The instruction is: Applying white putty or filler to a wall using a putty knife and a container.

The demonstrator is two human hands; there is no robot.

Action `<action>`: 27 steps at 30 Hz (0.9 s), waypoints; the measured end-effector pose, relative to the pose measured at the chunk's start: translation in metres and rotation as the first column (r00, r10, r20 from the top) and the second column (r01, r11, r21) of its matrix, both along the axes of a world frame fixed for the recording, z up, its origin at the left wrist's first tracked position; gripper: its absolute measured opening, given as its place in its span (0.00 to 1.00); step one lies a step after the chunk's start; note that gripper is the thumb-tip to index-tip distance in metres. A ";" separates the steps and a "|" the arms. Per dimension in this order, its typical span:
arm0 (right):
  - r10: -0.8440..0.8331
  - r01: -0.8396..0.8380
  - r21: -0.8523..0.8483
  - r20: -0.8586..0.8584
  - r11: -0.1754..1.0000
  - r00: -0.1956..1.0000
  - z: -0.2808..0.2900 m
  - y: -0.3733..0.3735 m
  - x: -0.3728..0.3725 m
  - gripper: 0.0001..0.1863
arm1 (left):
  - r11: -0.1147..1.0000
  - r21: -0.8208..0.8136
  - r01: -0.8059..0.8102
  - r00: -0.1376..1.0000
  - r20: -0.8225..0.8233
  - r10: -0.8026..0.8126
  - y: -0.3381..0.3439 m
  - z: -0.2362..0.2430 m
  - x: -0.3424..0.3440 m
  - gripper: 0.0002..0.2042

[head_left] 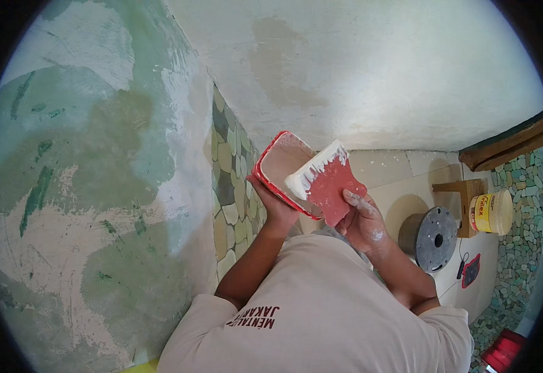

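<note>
In my left hand (276, 205) is a red-rimmed rectangular tray (282, 148), tilted, its inside coated with pale putty. The fingers wrap round its underside and near edge. My right hand (366, 225) grips a red plastic putty spreader (332, 194) between thumb and fingers. A thick band of white putty (314, 169) lies along the spreader's wide edge, with smears running down its face. The spreader overlaps the tray's right side; whether the two touch, I cannot tell. White putty marks the right thumb and wrist.
A patchy green-and-white wall (91, 186) rises at left, another pale wall (371, 68) ahead. On the tiled floor at right are a dark round spool-like drum (430, 239), a wooden stool (464, 189), a yellow-labelled bucket (494, 212) and a flat red-edged piece (471, 270).
</note>
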State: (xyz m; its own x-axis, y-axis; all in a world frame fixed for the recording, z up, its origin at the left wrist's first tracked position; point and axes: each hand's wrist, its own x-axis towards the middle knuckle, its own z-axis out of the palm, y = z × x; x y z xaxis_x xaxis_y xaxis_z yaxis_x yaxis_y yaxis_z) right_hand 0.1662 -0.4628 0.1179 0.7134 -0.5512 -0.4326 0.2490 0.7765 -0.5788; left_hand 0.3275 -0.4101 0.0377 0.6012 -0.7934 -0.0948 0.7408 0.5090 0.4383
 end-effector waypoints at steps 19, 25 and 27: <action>-0.127 0.131 -0.126 0.038 0.983 0.991 -0.006 -0.011 -0.006 0.14 | 0.982 0.132 -0.134 0.865 0.499 0.051 -0.002 -0.035 0.001 0.29; -0.182 0.184 -0.160 0.033 0.970 0.983 -0.010 -0.015 -0.006 0.14 | 0.992 0.036 0.118 0.971 0.206 -0.123 0.007 -0.039 0.007 0.31; -0.182 0.186 -0.145 0.044 0.972 0.982 -0.013 -0.018 -0.006 0.14 | 0.993 0.076 0.085 0.929 0.355 -0.107 0.008 -0.019 0.003 0.32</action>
State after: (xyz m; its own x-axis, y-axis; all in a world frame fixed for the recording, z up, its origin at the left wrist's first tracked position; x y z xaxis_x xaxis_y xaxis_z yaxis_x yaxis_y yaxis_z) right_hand 0.1602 -0.4812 0.1045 0.6051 -0.7304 -0.3168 0.3987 0.6224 -0.6736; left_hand 0.3301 -0.4018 0.0187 0.5248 -0.8488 0.0644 0.5733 0.4084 0.7103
